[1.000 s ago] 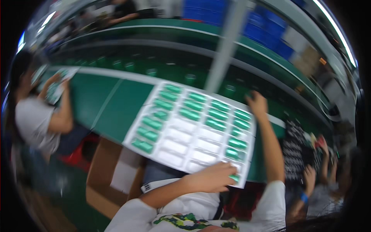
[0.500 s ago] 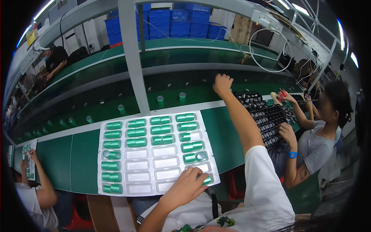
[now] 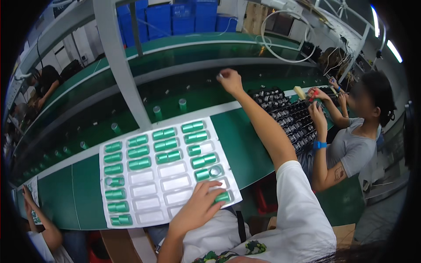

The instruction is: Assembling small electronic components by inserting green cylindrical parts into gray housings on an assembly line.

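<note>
A white moulded tray (image 3: 147,176) lies before me, several of its pockets filled with shiny green cylinders (image 3: 139,151). My left hand (image 3: 198,205) is over the tray's near right corner, its thumb and fingers curled around a green cylinder (image 3: 222,197) in the last pocket. Above the conveyor belt (image 3: 166,105) my right hand (image 3: 230,82) is stretched far out. Its fingers are pinched on a small pale, silvery part (image 3: 220,76), whose shape is too small to tell. Similar small silvery parts are scattered along the belt.
Green cylinders (image 3: 182,104) stand upright along the belt's near edge. A grey metal post (image 3: 118,61) rises behind the tray. At the right, a co-worker (image 3: 351,127) handles things beside black trays of small parts (image 3: 287,120). Another person works at far left. Blue bins (image 3: 171,19) are stacked at the back.
My view has shifted, so the scene sits lower left. The right hand's fingers have gone from reaching down at the belt to a raised pinch. My left hand stays at the tray corner.
</note>
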`<state>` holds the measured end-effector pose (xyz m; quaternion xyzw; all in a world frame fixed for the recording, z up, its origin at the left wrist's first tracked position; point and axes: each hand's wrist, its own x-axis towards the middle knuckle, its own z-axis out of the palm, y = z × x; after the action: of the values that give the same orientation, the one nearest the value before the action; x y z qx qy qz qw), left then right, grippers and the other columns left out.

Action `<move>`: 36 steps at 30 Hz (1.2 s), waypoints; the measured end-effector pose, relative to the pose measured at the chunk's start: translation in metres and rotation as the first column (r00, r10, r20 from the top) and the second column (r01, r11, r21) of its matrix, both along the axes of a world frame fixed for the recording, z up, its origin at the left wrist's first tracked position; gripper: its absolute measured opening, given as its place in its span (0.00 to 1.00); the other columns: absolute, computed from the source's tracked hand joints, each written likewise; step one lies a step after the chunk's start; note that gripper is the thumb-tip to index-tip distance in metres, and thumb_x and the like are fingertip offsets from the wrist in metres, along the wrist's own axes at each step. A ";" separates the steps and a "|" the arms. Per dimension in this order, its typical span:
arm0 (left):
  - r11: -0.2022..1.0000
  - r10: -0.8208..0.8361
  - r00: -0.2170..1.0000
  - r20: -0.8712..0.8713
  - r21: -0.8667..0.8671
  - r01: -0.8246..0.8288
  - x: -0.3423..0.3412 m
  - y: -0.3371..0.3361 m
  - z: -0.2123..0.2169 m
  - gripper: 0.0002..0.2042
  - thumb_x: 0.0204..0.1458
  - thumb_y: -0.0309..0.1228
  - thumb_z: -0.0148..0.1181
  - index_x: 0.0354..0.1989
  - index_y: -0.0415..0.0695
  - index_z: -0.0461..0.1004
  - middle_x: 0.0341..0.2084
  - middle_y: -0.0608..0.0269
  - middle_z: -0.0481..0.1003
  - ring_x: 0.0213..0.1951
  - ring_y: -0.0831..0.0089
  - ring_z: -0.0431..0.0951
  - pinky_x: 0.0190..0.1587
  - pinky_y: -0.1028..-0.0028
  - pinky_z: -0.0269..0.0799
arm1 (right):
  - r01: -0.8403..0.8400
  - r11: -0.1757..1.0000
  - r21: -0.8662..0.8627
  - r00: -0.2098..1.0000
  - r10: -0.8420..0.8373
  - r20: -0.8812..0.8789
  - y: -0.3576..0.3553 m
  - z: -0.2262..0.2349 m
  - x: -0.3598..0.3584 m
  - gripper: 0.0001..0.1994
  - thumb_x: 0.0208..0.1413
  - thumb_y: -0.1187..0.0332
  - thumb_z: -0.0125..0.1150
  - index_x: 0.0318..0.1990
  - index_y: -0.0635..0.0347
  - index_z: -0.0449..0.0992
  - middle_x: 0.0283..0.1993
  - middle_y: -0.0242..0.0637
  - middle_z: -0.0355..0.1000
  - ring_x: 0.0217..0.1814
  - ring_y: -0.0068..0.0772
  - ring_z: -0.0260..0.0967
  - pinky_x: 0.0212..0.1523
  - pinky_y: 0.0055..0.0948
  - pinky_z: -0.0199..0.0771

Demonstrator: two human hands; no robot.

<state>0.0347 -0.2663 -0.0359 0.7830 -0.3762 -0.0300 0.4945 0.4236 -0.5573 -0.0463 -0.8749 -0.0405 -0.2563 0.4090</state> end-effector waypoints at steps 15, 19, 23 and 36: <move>0.414 -0.316 0.551 -0.772 -0.635 -0.652 0.012 0.045 -0.016 0.19 0.66 0.26 0.51 0.64 0.40 0.64 0.52 0.47 0.75 0.49 0.60 0.80 0.54 0.65 0.76 | 0.194 -0.400 0.896 0.639 0.744 0.194 0.158 0.016 -0.189 0.13 0.65 0.76 0.54 0.53 0.76 0.67 0.50 0.51 0.67 0.53 0.40 0.72 0.55 0.31 0.80; 0.346 -0.254 0.590 -0.766 -0.642 -0.684 0.011 0.049 -0.011 0.19 0.63 0.23 0.55 0.63 0.40 0.66 0.49 0.54 0.76 0.47 0.66 0.79 0.52 0.69 0.74 | 0.074 -0.268 0.961 0.563 0.806 0.182 0.169 0.027 -0.206 0.19 0.68 0.72 0.50 0.62 0.76 0.62 0.49 0.49 0.68 0.51 0.36 0.72 0.53 0.27 0.80; 0.243 -0.179 0.649 -0.739 -0.673 -0.699 0.014 0.063 -0.013 0.19 0.60 0.20 0.57 0.60 0.40 0.69 0.46 0.59 0.77 0.46 0.71 0.77 0.51 0.71 0.72 | -0.107 0.015 0.994 0.553 0.832 0.047 0.176 0.028 -0.223 0.18 0.68 0.70 0.53 0.61 0.72 0.67 0.48 0.47 0.73 0.43 0.26 0.75 0.41 0.14 0.82; 0.167 -0.069 0.689 -0.722 -0.689 -0.705 0.013 0.087 -0.012 0.15 0.64 0.26 0.55 0.56 0.33 0.70 0.47 0.54 0.77 0.44 0.70 0.78 0.51 0.71 0.74 | -0.770 0.401 0.496 0.510 0.854 0.102 0.198 0.027 -0.263 0.24 0.49 0.83 0.70 0.55 0.66 0.75 0.54 0.44 0.76 0.53 0.34 0.77 0.51 0.28 0.79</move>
<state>0.0473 -0.1797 -0.0480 0.3212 0.0595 0.0684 0.9426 0.1609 -0.3596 -0.0190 -0.6288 -0.3621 0.0497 0.6863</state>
